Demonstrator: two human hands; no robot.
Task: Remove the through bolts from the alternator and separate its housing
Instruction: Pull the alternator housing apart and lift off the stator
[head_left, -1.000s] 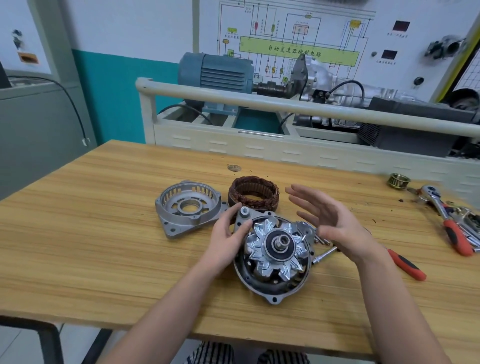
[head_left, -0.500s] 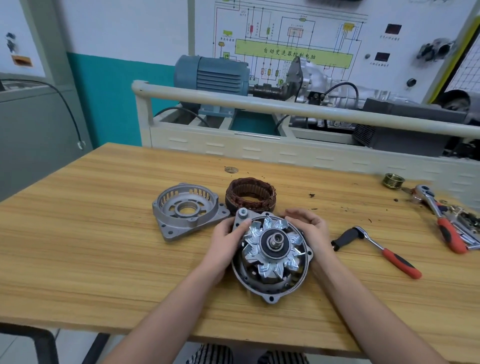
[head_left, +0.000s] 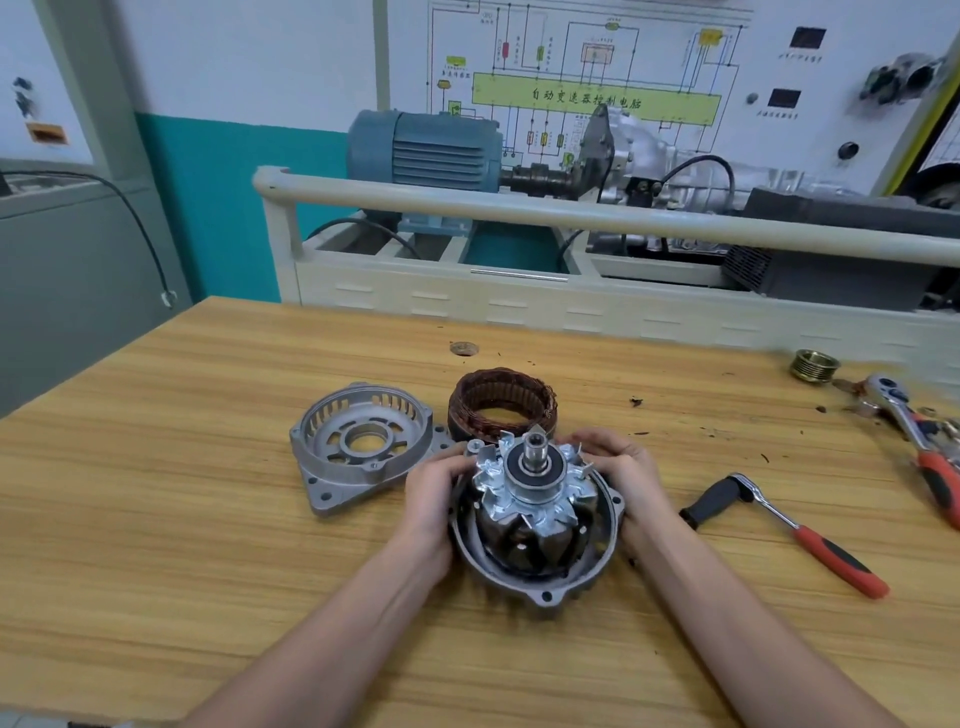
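The alternator lies apart on the wooden table (head_left: 156, 545). A grey housing half (head_left: 540, 587) sits in the middle with the rotor (head_left: 535, 488) and its shiny fan blades standing in it, shaft up. My left hand (head_left: 436, 493) grips the left side of this housing and my right hand (head_left: 623, 473) grips its right side, fingers curled over the rim by the fan. The other housing half (head_left: 358, 452) rests open side up to the left. The copper-wound stator (head_left: 501, 402) stands just behind. No through bolts are visible.
A ratchet wrench with a red and black handle (head_left: 779, 530) lies to the right. Another red-handled ratchet (head_left: 914, 441) and a grooved pulley (head_left: 813, 366) sit at the far right. A training bench with a blue motor (head_left: 423, 148) stands behind the table.
My right hand came down from the air and took hold of the housing's right side. The housing with the rotor now tilts toward me, and the view has closed in.
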